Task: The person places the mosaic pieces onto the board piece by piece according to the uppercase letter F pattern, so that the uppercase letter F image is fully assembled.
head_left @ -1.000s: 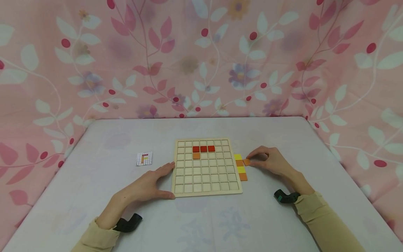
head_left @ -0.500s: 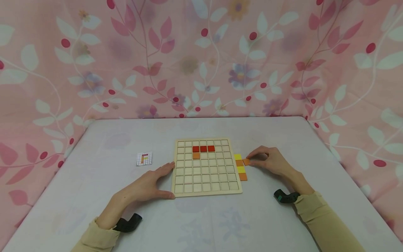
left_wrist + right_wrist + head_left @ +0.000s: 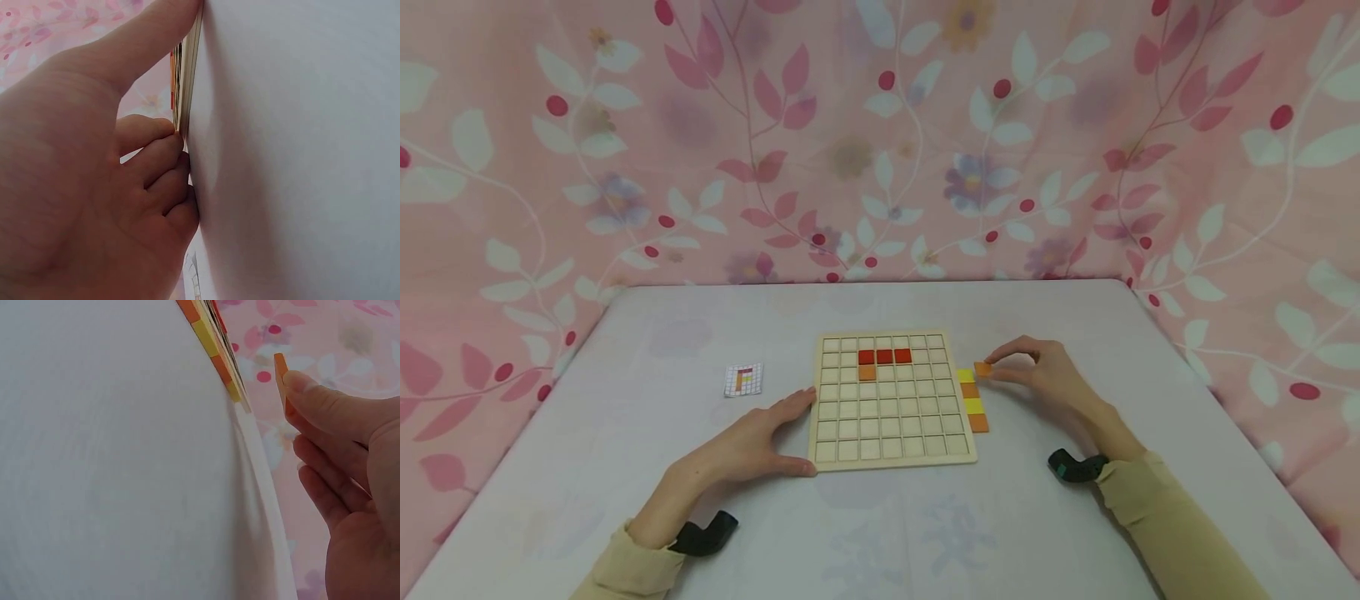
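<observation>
My right hand pinches a small orange square tile between thumb and forefinger. In the right wrist view the tile is raised off the tablecloth. A pale wooden grid board lies flat in the middle. My left hand spreads along its left side, fingertips and thumb touching the edge. Three red tiles sit in a row in the board's second row, with one orange tile under the leftmost. A column of yellow and orange tiles lies against the board's right edge.
A small card with a printed coloured grid pattern lies left of the board. White cloth covers the table. Behind it hangs a pink floral curtain. Dark devices are strapped at both wrists.
My right hand has lifted the orange tile off the table, up and slightly away from me, beside the tile column. The left hand and board have stayed put.
</observation>
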Action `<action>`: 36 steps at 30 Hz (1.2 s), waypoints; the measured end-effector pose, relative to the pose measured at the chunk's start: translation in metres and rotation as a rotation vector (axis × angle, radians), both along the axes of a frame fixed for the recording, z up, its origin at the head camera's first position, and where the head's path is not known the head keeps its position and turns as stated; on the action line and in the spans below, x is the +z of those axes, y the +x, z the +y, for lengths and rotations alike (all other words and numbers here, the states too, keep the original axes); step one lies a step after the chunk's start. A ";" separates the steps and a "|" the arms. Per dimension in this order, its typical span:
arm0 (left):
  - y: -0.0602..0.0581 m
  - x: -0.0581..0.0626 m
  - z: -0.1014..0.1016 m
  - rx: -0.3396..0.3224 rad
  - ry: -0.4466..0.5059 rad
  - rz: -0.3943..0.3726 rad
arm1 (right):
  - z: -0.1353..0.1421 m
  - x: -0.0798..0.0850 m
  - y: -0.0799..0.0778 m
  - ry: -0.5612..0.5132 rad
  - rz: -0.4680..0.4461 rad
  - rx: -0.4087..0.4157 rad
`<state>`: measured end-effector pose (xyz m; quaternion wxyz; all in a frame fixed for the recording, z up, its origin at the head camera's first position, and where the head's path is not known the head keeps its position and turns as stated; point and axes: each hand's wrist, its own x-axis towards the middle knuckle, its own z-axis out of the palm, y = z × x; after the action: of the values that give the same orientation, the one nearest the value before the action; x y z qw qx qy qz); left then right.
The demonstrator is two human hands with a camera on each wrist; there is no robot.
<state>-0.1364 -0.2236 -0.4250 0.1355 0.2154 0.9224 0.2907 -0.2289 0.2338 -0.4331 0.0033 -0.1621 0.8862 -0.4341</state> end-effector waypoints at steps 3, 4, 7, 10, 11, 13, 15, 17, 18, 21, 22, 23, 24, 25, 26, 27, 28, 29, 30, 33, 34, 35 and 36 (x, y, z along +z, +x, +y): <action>0.000 0.000 0.000 0.002 -0.001 0.000 | -0.011 0.005 0.000 -0.020 -0.018 0.019; 0.000 0.000 0.000 0.003 -0.001 -0.001 | -0.015 0.007 -0.001 -0.028 -0.025 0.028; 0.000 -0.001 0.000 0.004 -0.001 -0.006 | -0.028 0.011 -0.002 -0.052 -0.030 0.069; 0.000 -0.001 0.000 0.009 -0.002 -0.013 | -0.043 0.014 -0.003 -0.067 -0.024 0.104; 0.000 -0.001 0.000 0.011 -0.004 -0.016 | -0.048 0.015 -0.004 -0.073 -0.020 0.111; 0.001 0.000 0.000 0.014 -0.005 -0.020 | -0.058 0.015 -0.005 -0.088 -0.018 0.121; 0.001 0.000 0.000 0.015 -0.004 -0.022 | -0.067 0.014 -0.006 -0.098 -0.016 0.117; 0.001 0.001 0.001 0.016 -0.001 -0.020 | -0.077 0.014 -0.007 -0.112 -0.018 0.117; 0.002 0.001 0.001 0.017 0.000 -0.018 | -0.082 0.014 -0.008 -0.118 -0.017 0.120; 0.001 0.001 0.001 0.021 -0.003 -0.014 | -0.094 0.012 -0.010 -0.127 -0.023 0.112; 0.002 0.001 0.001 0.022 -0.004 -0.013 | -0.098 0.011 -0.011 -0.133 -0.031 0.112; 0.002 0.000 0.001 0.023 -0.006 -0.013 | -0.101 0.011 -0.012 -0.136 -0.035 0.108; 0.002 0.000 0.001 0.023 -0.007 -0.011 | -0.104 0.010 -0.012 -0.140 -0.039 0.106; 0.002 0.000 0.001 0.023 -0.007 -0.011 | -0.107 0.010 -0.012 -0.147 -0.046 0.103; 0.001 0.000 0.000 0.021 -0.005 -0.010 | -0.110 0.010 -0.013 -0.152 -0.051 0.101; 0.001 0.000 0.000 0.018 -0.005 -0.009 | -0.113 0.010 -0.013 -0.157 -0.054 0.100; 0.001 -0.001 0.000 0.017 -0.004 -0.006 | -0.115 0.010 -0.013 -0.161 -0.056 0.100; 0.001 -0.001 0.000 0.016 -0.003 -0.004 | -0.118 0.010 -0.014 -0.163 -0.054 0.101; 0.001 -0.001 0.000 0.015 -0.002 -0.001 | -0.120 0.010 -0.014 -0.167 -0.053 0.104; 0.000 -0.002 -0.001 0.012 -0.003 0.006 | -0.127 0.009 -0.015 -0.168 -0.044 0.109; 0.000 -0.003 -0.001 0.012 -0.002 0.007 | -0.130 0.009 -0.016 -0.171 -0.041 0.112; 0.000 -0.003 -0.001 0.012 -0.002 0.007 | -0.132 0.009 -0.016 -0.174 -0.037 0.114; 0.000 -0.004 -0.001 0.012 -0.002 0.007 | -0.135 0.009 -0.016 -0.176 -0.035 0.116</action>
<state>-0.1365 -0.2246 -0.4285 0.1305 0.2107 0.9244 0.2900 -0.2450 0.0992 -0.4237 0.0296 -0.2051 0.8335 -0.5121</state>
